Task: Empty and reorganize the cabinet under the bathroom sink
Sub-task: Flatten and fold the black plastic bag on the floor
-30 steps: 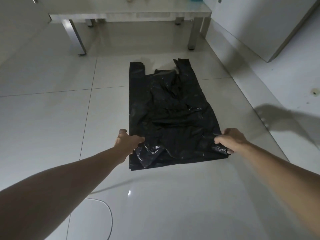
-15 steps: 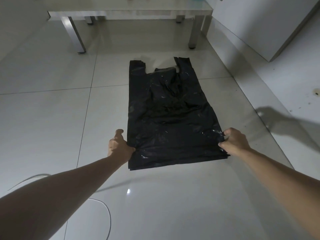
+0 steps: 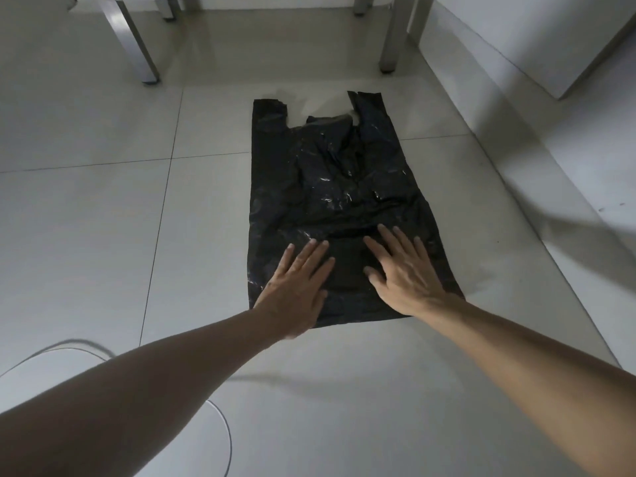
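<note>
Tiled floor (image 3: 86, 218), black plastic bag (image 3: 330, 187) spread flat mid-frame with handles toward the top, left hand (image 3: 296, 287) and right hand (image 3: 402, 270) pressing its lower part, fingers straight, gripping nothing

— What's different with the hands?
— The left hand (image 3: 298, 287) and right hand (image 3: 402, 270) have let go of the black bag (image 3: 330, 187)'s near corners; both now press flat on its lower middle, fingers spread.
— And the bag?
— Smoother; fewer wrinkles.
</note>
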Demonstrator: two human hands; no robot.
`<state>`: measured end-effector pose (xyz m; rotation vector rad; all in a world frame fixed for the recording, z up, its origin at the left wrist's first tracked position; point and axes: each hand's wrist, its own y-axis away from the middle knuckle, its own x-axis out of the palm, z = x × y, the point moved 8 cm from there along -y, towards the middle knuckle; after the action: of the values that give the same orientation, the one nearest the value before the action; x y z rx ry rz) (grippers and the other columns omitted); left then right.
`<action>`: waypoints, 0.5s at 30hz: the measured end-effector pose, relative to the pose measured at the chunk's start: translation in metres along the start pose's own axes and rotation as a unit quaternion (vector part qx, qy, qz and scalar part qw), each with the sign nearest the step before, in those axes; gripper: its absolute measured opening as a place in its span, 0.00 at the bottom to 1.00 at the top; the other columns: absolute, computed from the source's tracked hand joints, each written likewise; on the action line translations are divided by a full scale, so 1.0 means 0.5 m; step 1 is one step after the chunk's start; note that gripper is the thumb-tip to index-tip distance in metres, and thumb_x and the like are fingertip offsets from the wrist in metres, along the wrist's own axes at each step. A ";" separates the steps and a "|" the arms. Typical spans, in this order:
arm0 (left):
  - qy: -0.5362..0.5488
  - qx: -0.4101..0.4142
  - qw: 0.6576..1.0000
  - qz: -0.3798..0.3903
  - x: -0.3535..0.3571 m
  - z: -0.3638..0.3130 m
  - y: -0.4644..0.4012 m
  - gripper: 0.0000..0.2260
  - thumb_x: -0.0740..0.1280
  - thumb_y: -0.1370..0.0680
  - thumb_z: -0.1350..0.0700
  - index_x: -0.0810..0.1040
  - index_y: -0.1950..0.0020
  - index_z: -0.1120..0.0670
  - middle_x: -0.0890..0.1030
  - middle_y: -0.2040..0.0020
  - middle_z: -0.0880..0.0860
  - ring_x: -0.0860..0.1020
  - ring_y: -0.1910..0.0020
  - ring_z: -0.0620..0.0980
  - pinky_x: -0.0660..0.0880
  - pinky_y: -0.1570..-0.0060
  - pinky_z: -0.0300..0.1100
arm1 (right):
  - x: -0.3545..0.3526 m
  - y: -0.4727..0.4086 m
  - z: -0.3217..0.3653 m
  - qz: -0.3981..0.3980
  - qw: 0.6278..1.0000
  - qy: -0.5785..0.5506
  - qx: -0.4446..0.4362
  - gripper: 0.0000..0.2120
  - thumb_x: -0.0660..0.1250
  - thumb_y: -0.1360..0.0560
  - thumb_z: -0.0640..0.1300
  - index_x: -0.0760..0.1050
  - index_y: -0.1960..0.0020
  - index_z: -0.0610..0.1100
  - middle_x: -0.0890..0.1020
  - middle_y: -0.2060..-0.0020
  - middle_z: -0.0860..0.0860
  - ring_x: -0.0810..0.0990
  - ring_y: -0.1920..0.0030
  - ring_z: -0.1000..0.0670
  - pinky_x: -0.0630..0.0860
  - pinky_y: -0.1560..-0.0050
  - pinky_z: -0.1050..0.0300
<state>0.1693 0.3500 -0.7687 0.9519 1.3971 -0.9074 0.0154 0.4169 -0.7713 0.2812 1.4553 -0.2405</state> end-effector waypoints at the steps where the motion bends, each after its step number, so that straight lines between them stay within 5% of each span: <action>1: -0.016 0.002 0.999 0.030 0.012 0.002 -0.008 0.29 0.44 0.21 0.44 0.60 0.23 0.54 0.53 0.21 0.56 0.50 0.22 0.57 0.49 0.25 0.58 | 0.012 -0.006 -0.008 0.021 1.000 0.011 0.011 0.30 0.54 0.23 0.62 0.64 0.25 0.51 0.61 0.23 0.44 0.59 0.24 0.39 0.58 0.28 0.33; 4: -0.043 -0.041 0.993 0.101 0.051 0.039 -0.017 0.37 0.37 0.26 0.32 0.46 0.20 0.48 0.41 0.20 0.53 0.38 0.23 0.59 0.40 0.26 0.62 | 0.047 -0.009 -0.054 0.061 0.996 0.045 0.052 0.37 0.38 0.27 0.72 0.49 0.21 0.58 0.49 0.20 0.48 0.47 0.21 0.41 0.47 0.26 0.34; 7: -0.007 -0.131 0.984 0.117 0.078 0.100 -0.007 0.44 0.37 0.34 0.21 0.36 0.23 0.40 0.34 0.22 0.49 0.34 0.24 0.61 0.38 0.29 0.67 | 0.071 -0.002 -0.088 0.063 0.993 0.038 0.088 0.38 0.34 0.29 0.75 0.38 0.22 0.61 0.42 0.21 0.50 0.41 0.21 0.43 0.43 0.26 0.33; 15: 0.003 -0.168 0.983 0.069 0.082 0.124 0.011 0.51 0.41 0.37 0.17 0.41 0.21 0.44 0.39 0.21 0.55 0.37 0.24 0.63 0.42 0.27 0.65 | 0.075 0.005 -0.141 0.064 0.988 0.043 0.136 0.41 0.33 0.30 0.77 0.35 0.22 0.59 0.40 0.21 0.50 0.40 0.21 0.43 0.44 0.26 0.33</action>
<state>0.1969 0.2963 -0.8122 0.7812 1.4167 -0.5431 -0.0462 0.4431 -0.8150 0.6113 1.4830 -0.3274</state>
